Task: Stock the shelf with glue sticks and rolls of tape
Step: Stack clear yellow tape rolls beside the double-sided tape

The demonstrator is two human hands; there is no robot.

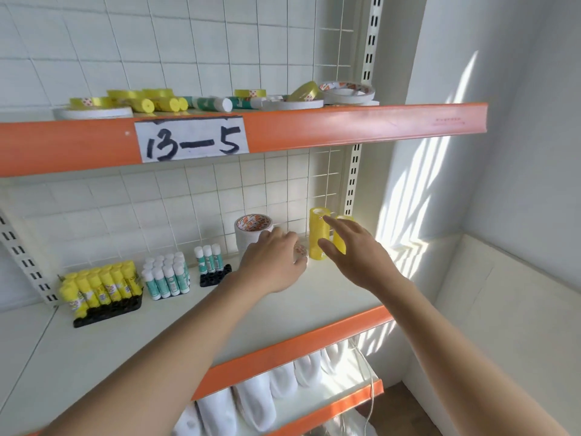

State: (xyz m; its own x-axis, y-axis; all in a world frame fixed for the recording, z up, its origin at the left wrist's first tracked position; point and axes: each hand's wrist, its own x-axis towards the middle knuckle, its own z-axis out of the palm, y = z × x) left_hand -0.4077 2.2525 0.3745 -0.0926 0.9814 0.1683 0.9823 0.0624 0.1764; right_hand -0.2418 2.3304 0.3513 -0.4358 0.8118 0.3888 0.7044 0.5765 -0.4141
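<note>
A small tape roll [301,250] lies on the middle shelf [330,287] under the left hand [273,262], its grip curled over it. Just right stands a yellow tape stack [318,234] — the right hand [356,250], grip spread, reaches at it. Glue sticks [100,286] stand far left.

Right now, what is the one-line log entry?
left hand: on small tape roll | right hand: at yellow tape stack | white middle shelf
</note>
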